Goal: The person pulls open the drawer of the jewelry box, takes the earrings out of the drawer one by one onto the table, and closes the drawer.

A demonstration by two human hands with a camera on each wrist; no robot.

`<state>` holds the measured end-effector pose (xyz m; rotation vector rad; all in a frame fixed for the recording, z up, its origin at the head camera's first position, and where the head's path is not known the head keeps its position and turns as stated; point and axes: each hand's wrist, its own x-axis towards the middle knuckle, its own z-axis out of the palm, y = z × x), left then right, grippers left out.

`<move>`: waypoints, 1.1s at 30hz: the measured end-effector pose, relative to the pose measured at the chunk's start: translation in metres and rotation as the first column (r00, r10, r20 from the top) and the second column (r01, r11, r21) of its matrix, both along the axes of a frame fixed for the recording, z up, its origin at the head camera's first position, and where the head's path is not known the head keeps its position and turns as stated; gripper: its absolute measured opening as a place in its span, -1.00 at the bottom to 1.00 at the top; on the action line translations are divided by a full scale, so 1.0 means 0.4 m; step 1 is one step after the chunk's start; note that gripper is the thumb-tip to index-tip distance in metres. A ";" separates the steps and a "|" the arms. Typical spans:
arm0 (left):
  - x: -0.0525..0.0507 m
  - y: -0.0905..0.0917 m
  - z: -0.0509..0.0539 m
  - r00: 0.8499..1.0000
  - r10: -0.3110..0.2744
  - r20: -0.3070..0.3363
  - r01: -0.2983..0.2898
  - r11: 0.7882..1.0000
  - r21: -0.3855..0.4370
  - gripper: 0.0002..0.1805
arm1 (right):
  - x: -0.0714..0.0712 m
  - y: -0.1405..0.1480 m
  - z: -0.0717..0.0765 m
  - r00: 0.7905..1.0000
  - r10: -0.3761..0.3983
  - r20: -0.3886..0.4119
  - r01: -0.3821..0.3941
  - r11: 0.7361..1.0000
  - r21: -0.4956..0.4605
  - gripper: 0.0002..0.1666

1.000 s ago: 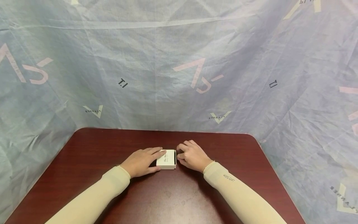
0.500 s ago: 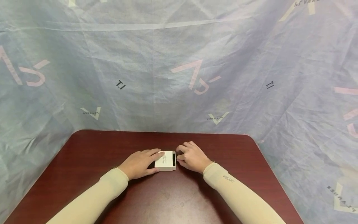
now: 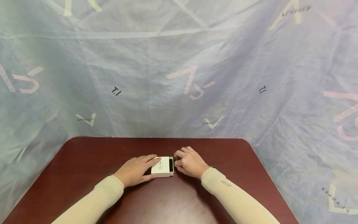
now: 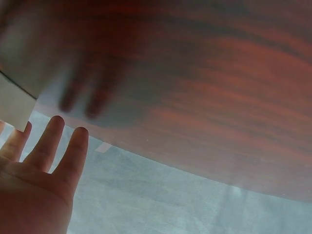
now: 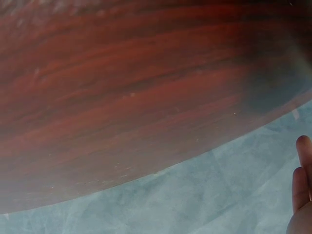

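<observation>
A small white sliding box [image 3: 160, 167] with dark printing lies flat on the table. Its inner tray [image 3: 172, 173] sticks out on the right, showing a dark inside. My left hand [image 3: 135, 169] grips the sleeve from the left, thumb at the near side and fingers over the top and far side. In the left wrist view, a corner of the box [image 4: 15, 103] shows by the fingers [image 4: 48, 141]. At the tray's outer end, my right hand [image 3: 191, 162] pinches with curled fingers; the exact contact is hidden. Only some right fingers [image 5: 302, 180] appear in the right wrist view.
The dark red wooden table [image 3: 173, 202] has rounded far corners. Grey-blue printed cloth [image 3: 151, 81] hangs behind it and along both sides.
The inner tray has slid farther out of the sleeve to the right, so the dark opening is wider. Both hands keep their places at the box. The head view has tilted up slightly.
</observation>
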<state>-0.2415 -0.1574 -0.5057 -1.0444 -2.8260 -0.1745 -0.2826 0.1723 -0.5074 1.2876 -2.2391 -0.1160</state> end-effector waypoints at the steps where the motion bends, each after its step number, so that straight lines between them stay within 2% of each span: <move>1: 0.000 -0.001 -0.001 1.000 -0.001 -0.004 0.001 1.000 0.001 -0.19 | 0.000 0.000 -0.001 1.000 -0.001 -0.002 0.001 1.000 0.001 -0.84; 10: 0.008 -0.004 -0.018 1.000 0.014 0.011 -0.014 1.000 0.010 -0.19 | 0.008 -0.002 -0.009 1.000 0.013 -0.015 -0.013 1.000 -0.012 -0.86; 21: 0.001 0.001 0.003 1.000 0.006 -0.002 -0.006 1.000 -0.001 -0.18 | 0.003 0.010 0.005 1.000 0.000 -0.024 -0.001 1.000 -0.020 -0.82; 27: -0.002 0.001 -0.001 1.000 0.001 -0.015 -0.001 1.000 -0.007 -0.18 | 0.004 0.018 0.005 0.999 -0.006 -0.033 0.005 1.000 -0.012 -0.81; 33: 0.001 0.001 -0.003 1.000 0.016 0.012 -0.016 1.000 -0.001 -0.18 | 0.005 0.023 -0.001 0.999 -0.002 -0.039 0.001 1.000 -0.015 -0.81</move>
